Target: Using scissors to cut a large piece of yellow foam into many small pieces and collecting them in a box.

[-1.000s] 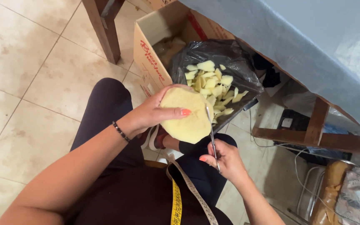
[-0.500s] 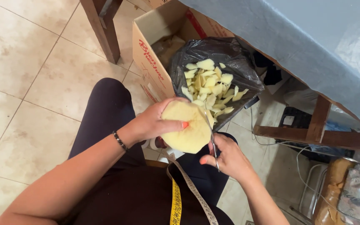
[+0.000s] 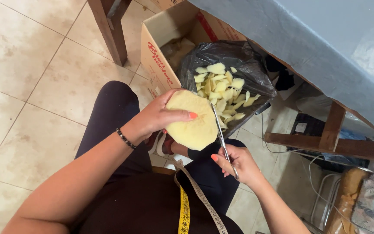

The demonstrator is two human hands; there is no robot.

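Blue-clothed table [image 3: 325, 47] up right of the foam piece; cardboard box [image 3: 169, 47] beyond it; black bag [image 3: 239, 56] of yellow offcuts [image 3: 221, 91] just behind. Yellow foam piece [image 3: 191, 121] above the lap, clasped by left hand [image 3: 159, 117]. Right hand [image 3: 239, 164] below it, closed round scissors [image 3: 219, 130] at its edge

One foam disc [image 3: 191, 121], one scissors [image 3: 221, 134], one black bag [image 3: 239, 60], one cardboard box [image 3: 165, 47].

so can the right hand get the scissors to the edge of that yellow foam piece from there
Probably yes: the right hand holds the scissors with the blades already along the edge of the yellow foam piece, which the left hand holds up; nothing lies between.
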